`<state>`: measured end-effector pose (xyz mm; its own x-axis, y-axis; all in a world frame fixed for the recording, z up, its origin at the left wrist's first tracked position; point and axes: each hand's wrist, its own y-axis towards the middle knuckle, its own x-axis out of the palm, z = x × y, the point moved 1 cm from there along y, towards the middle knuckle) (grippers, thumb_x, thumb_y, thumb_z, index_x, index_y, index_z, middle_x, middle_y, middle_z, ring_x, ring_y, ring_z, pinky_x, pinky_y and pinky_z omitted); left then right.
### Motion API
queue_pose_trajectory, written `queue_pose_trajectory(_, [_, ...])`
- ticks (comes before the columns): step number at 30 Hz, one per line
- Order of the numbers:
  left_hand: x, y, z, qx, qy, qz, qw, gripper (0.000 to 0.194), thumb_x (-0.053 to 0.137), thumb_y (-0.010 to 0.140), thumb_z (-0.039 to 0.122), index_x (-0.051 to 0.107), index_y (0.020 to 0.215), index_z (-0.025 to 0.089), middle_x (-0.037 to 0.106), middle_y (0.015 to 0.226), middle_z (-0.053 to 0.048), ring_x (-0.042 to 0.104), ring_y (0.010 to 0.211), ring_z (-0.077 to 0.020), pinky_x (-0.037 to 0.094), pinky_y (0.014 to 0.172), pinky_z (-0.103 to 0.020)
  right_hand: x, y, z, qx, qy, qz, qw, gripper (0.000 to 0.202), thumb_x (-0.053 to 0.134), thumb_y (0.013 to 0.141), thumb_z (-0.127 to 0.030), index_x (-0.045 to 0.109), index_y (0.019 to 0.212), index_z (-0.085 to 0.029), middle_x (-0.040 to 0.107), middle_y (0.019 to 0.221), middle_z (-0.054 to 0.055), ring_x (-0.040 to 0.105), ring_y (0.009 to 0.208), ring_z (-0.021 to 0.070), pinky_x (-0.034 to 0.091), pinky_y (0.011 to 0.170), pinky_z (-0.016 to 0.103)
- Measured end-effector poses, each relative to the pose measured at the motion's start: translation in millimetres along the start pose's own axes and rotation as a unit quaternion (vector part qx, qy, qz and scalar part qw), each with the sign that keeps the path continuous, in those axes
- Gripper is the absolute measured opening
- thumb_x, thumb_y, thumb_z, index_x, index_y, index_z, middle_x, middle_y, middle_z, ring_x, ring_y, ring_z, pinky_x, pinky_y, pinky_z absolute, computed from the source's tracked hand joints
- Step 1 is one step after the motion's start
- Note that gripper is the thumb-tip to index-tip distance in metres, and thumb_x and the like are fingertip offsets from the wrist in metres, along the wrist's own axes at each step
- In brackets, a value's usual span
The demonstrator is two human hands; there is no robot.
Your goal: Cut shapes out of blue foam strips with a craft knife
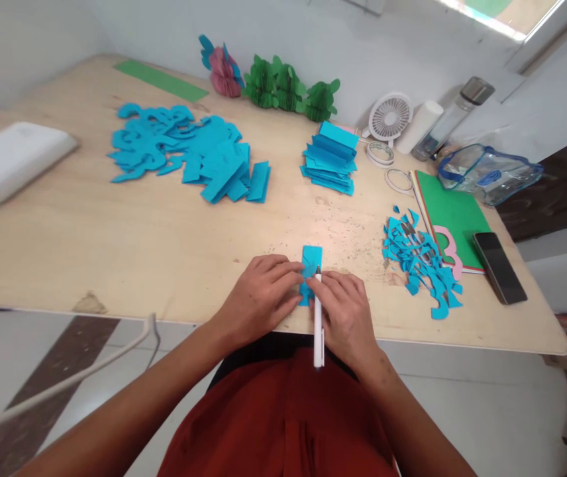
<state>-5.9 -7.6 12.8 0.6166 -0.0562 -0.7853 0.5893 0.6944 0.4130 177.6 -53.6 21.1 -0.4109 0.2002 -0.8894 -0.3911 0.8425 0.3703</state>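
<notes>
A small blue paper rectangle (312,255) lies flat near the table's front edge, between my two hands. My left hand (266,291) rests on the table with its fingertips at the paper's left edge. At the paper's right side, my right hand (346,310) is closed around a white pen (318,328), whose dark tip points away from me over the paper. The middle of the paper is partly hidden by my fingertips.
Blue cut shapes (149,139) and folded blue pieces (224,169) lie back left, a blue stack (330,159) behind the hands. Blue scraps (412,248), green sheets (455,215) and a phone (499,267) are right. A fan (390,117) and bottle (455,119) stand behind.
</notes>
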Motion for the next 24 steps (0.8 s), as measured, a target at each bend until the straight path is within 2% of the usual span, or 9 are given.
queue_pose_trajectory(4, [-1.0,4.8,-3.1,0.004,0.004,-0.022,1.0,0.025,0.053,0.09,0.021,0.061,0.113,0.018,0.065,0.128,-0.01,0.055,0.119,-0.0286,0.043,0.1,-0.049,0.3,0.1,-0.2,0.004,0.001,-0.002,1.0,0.033,0.048,0.093,-0.011,0.06,0.124,-0.017,0.07,0.115,0.01,0.056,0.114,0.0252,0.04,0.096,0.042])
queue_pose_trajectory(11, [-3.5,7.8,-5.6,0.021,0.042,-0.047,0.998,0.03,0.05,0.09,0.026,0.058,0.117,0.015,0.062,0.131,-0.013,0.051,0.121,-0.033,0.039,0.099,-0.052,0.4,0.5,0.3,-0.004,0.006,0.007,1.0,0.033,0.046,0.094,-0.011,0.061,0.122,-0.018,0.07,0.114,0.01,0.057,0.114,0.025,0.041,0.096,0.042])
queue_pose_trajectory(24, [-3.4,5.9,-5.2,0.015,0.048,-0.051,0.997,0.032,0.048,0.091,0.027,0.058,0.12,0.015,0.062,0.131,-0.012,0.05,0.123,-0.0321,0.035,0.1,-0.05,1.7,-1.0,0.2,0.0,0.006,0.0,1.0,0.033,0.047,0.093,-0.011,0.059,0.124,-0.017,0.07,0.116,0.011,0.056,0.115,0.0256,0.041,0.096,0.043])
